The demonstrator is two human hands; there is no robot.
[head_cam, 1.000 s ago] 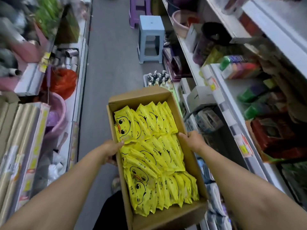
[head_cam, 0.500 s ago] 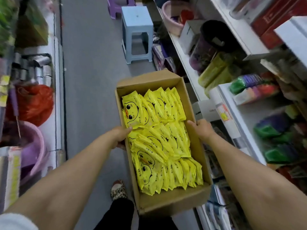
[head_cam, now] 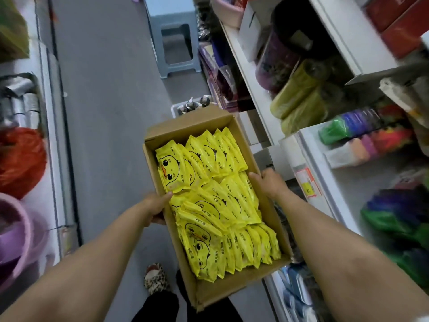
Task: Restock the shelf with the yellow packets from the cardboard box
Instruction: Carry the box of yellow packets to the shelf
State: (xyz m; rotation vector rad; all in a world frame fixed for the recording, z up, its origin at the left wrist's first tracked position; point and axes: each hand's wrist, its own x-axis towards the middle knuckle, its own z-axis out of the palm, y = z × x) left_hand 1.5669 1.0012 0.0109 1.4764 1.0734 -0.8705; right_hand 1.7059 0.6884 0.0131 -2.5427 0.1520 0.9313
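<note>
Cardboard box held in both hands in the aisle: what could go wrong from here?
Only the left hand and right hand on its side walls carry the cardboard box; freeing one to pick could tip it and spill the yellow packets. Just past the box's far wall stand bottles, partly hidden by it: knock risk.

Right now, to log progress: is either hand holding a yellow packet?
No, the left hand and right hand grip side walls of the cardboard box; the yellow packets lie inside it.

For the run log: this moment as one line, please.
left hand grips cardboard box left wall | right hand grips right wall | yellow packets inside box
</note>
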